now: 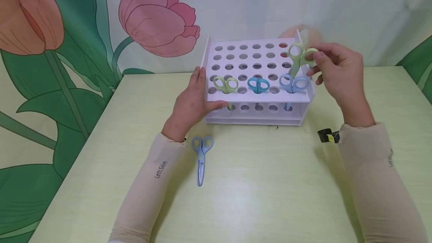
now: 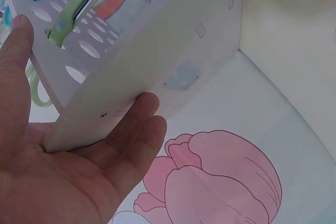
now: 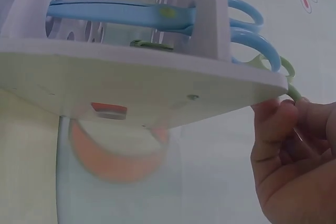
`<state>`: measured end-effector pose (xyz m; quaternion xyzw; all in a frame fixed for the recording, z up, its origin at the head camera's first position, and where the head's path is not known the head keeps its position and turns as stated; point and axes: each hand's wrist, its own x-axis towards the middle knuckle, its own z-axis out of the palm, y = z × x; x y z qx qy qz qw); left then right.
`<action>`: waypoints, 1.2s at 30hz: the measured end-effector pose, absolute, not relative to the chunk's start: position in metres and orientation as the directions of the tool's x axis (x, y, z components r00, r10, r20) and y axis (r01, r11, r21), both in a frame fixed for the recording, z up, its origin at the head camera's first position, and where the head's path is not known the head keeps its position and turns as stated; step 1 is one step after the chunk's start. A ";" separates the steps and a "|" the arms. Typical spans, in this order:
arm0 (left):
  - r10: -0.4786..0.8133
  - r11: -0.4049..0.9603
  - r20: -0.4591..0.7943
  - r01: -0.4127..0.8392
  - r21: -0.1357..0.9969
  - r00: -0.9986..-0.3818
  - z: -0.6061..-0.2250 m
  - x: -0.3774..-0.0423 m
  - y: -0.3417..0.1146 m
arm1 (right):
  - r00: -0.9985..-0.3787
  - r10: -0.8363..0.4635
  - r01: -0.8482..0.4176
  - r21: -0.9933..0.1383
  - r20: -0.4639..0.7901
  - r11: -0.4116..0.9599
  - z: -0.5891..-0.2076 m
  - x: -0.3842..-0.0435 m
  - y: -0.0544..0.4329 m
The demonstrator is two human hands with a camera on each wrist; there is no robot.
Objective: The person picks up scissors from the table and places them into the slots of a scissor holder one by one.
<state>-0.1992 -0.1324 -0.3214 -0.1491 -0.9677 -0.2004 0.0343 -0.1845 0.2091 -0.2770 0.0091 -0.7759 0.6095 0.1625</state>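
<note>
My right hand (image 1: 342,70) pinches one handle loop of light green scissors (image 1: 296,60) above the right side of a white rack (image 1: 258,98) full of round holes. Their blades point down at the holes, and a green blade (image 3: 152,44) shows inside the rack in the right wrist view. My left hand (image 1: 190,104) grips the rack's left side, thumb at the front edge and fingers along the side panel (image 2: 131,85). Along the front stand green scissors (image 1: 226,86), teal scissors (image 1: 258,85) and light blue scissors (image 1: 293,86), handles up.
Another pair of blue scissors (image 1: 201,156) lies on the pale table (image 1: 256,183), in front of the rack near my left wrist. Behind the rack hangs a curtain (image 1: 243,6) printed with flowers. A black strap (image 1: 327,135) sticks out beside my right sleeve.
</note>
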 end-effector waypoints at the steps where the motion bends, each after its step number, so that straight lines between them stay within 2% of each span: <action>1: 0.276 0.875 0.126 0.303 0.378 -0.953 -0.322 -0.199 -0.132 | -0.948 0.189 -0.196 -0.939 0.255 0.282 -0.277 -0.185 0.209; 8: 0.279 0.872 0.121 0.304 0.383 -0.953 -0.321 -0.199 -0.132 | -0.954 0.178 -0.161 -0.915 0.240 0.371 -0.280 -0.186 0.207; 16: 0.277 0.875 0.123 0.303 0.377 -0.953 -0.320 -0.199 -0.132 | -0.951 0.180 -0.160 -0.898 0.252 0.409 -0.282 -0.188 0.207; 36: 0.288 0.861 0.151 0.324 0.391 -0.946 -0.323 -0.198 -0.133 | -0.969 0.194 -0.033 -0.856 0.155 0.516 -0.286 -0.190 0.203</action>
